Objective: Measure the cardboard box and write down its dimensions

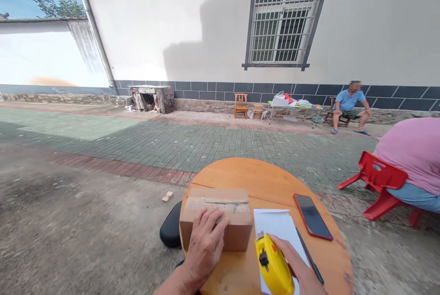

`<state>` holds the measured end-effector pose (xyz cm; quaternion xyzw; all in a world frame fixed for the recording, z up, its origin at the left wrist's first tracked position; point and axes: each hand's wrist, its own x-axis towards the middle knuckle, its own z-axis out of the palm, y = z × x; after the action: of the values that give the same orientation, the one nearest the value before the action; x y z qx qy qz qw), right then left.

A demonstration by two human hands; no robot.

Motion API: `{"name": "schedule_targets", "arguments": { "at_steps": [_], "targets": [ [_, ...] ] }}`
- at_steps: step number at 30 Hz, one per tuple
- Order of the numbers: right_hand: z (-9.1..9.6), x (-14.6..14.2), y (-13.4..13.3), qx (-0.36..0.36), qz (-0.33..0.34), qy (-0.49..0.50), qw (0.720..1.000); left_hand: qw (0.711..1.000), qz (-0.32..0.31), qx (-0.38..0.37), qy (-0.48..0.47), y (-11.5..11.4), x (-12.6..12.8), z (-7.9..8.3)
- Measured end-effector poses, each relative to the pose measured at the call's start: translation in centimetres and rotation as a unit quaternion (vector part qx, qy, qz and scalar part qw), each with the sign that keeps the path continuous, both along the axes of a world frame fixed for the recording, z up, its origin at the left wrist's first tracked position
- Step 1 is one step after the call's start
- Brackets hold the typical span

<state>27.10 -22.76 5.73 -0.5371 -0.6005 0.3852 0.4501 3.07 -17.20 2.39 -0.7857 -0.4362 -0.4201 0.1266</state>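
Observation:
A taped cardboard box [233,235] sits on the round wooden table. My left hand [206,242] lies over its front top edge, fingers spread on the lid and palm against the front side; the thumb is partly hidden. In my right hand [295,258] is a yellow tape measure [275,265] with a black slider and a red button, held above a sheet of white paper [275,221]. The metal end of its tape shows at the top, close to the box's right side. A dark pen [309,256] lies along the paper's right edge.
The round table [247,171] also bears a red-edged phone [312,217]. A black seat [172,226] is at its left. Someone in pink [412,153] sits on a red chair [383,173] to the right. By the wall are another seated person [350,100] and a wooden chair [240,104].

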Motion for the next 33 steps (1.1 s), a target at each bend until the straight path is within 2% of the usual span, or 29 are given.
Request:
{"name": "schedule_targets", "arguments": {
  "at_steps": [3, 6, 10, 14, 21, 23, 25, 30, 33],
  "targets": [
    [3.5, -1.4, 2.3, 0.022, 0.027, -0.074, 0.997, 0.999, -0.02, -0.026, -0.014, 0.2, -0.1, 0.8],
    [5.1, -2.5, 4.2, 0.001, 0.087, -0.136, 0.987, 0.999, -0.027, -0.026, -0.035, 0.0, -0.4, 0.9],
    [4.6, -2.9, 5.1, -0.015, 0.09, -0.159, 0.983, 0.998, -0.014, -0.001, -0.061, -0.4, -1.6, 0.3],
    [3.3, -2.6, 4.3, -0.033, 0.064, -0.128, 0.989, 0.998, 0.001, 0.007, -0.067, 0.1, -3.0, 0.2],
    [3.2, -2.2, 3.3, -0.033, 0.023, -0.122, 0.992, 0.999, 0.014, -0.016, -0.029, 5.6, -3.3, 2.6],
    [3.3, -2.0, 3.4, -0.033, 0.018, -0.135, 0.99, 0.999, 0.016, -0.009, -0.033, 6.4, -3.1, 2.8],
    [3.4, -1.8, 3.6, -0.029, 0.007, -0.141, 0.99, 0.999, 0.011, -0.001, -0.048, 6.1, -3.1, 2.5],
    [4.1, -1.6, 4.4, -0.014, 0.024, -0.151, 0.988, 0.997, -0.003, 0.013, -0.07, 3.2, -3.6, 0.7],
    [3.7, -1.5, 4.6, -0.012, 0.039, -0.15, 0.988, 0.999, -0.004, -0.001, -0.045, 3.2, -3.9, 0.9]
  ]
}}
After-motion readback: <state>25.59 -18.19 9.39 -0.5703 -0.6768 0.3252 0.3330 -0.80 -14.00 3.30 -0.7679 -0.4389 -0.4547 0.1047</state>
